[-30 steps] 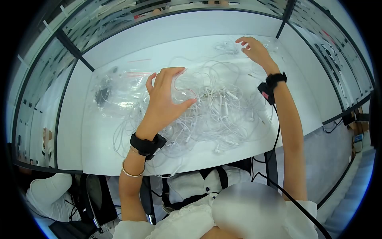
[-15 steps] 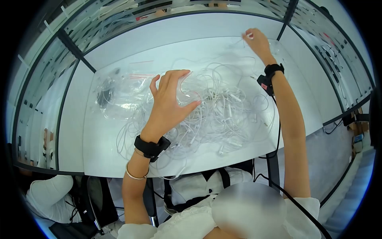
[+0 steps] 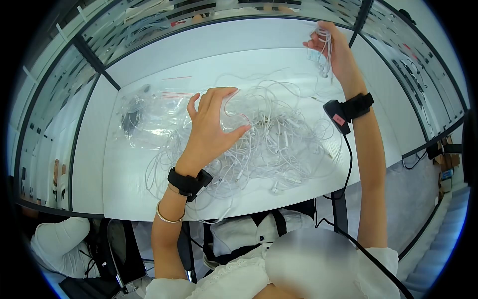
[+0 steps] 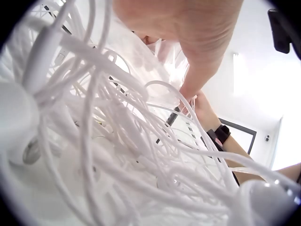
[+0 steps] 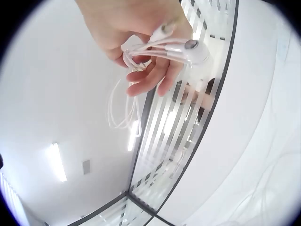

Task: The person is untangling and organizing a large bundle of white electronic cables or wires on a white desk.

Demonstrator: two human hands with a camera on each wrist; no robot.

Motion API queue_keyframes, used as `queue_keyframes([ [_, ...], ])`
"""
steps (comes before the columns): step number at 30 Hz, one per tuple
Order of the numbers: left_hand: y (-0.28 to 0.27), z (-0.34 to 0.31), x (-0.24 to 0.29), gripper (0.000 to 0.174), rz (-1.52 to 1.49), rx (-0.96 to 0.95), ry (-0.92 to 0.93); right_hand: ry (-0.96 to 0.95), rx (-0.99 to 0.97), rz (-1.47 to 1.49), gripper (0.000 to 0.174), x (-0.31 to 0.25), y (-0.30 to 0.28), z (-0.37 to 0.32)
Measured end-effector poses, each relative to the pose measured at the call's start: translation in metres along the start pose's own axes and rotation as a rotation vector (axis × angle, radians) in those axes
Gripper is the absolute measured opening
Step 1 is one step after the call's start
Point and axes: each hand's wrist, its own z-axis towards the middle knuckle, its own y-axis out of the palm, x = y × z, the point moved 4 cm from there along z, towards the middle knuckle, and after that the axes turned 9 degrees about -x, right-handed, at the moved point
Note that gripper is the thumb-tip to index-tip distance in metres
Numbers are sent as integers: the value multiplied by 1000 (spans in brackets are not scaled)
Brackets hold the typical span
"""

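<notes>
The left hand [image 3: 206,124] curves in a wide C over the left of the cable pile, thumb and fingertips on the red-edged mouth of a clear plastic bag [image 3: 232,118]. Beneath that hand [image 4: 188,23], the left wrist view shows the clear film [image 4: 141,63] beside the cables. Raised at the back right, the right hand [image 3: 342,55] grips a looped white earphone cable [image 3: 326,47]. In the right wrist view, its loops [image 5: 125,123] hang from the curled fingers of the hand [image 5: 136,19], and white plug or earbud ends [image 5: 197,52] stick out.
A tangled heap of white cables [image 3: 279,144] covers the middle of the white table [image 3: 129,194]. More clear bags [image 3: 154,119] lie at the left, one around something dark. Low white panels [image 3: 219,42] enclose the back and sides. A black cord [image 3: 350,159] trails from the right wrist device.
The right hand closed on the white cable at the back right, then lifted with its loops hanging. The left hand shifted slightly right with the bag, then stayed still.
</notes>
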Motion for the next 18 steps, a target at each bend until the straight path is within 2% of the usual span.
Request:
queue_keyframes([
  [3,-2,1,0,66,-66,-3,22,7,-43,-44,27,-6,36,-18],
  [4,-3,1,1,67,-92,-1,32,71,-129,-53,23,-2,35,-20],
  [8,-9,0,3,67,-181,41,72,123,-219,-304,19,-1,67,-35],
  [11,-10,0,4,67,-192,56,100,89,-266,-142,17,9,76,-39],
  [12,-10,-1,4,67,-187,57,108,64,-160,-5,15,8,84,-43],
  [15,-10,-1,4,67,-178,61,112,-33,-243,115,15,4,95,-46],
  [16,-10,-1,4,67,-176,63,109,1,-250,91,13,5,95,-46],
  [18,-11,-1,5,66,-178,66,108,55,-268,237,13,12,92,-50],
])
